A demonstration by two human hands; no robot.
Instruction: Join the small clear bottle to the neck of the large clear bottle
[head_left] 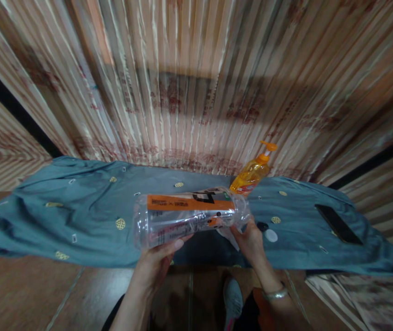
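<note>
A large clear plastic bottle (182, 225) with an orange and black label lies sideways in the air over the cloth, its base to the left and its neck to the right. My left hand (160, 259) is wrapped under the base end, thumb along the near side. My right hand (248, 239) grips the neck end, and a bracelet is on that wrist. Something white, perhaps a tissue or paper (230, 238), shows below the neck, partly hidden by the right hand. Beyond the neck stands an orange pump bottle (251, 174) of yellow liquid.
A teal patterned cloth (93, 216) covers the long surface. On it, right of my right hand, are a white round cap (271, 236) and a small black object (262, 226). A dark phone (338, 224) lies further right. Behind rises a wall of striped, printed sheets (182, 92).
</note>
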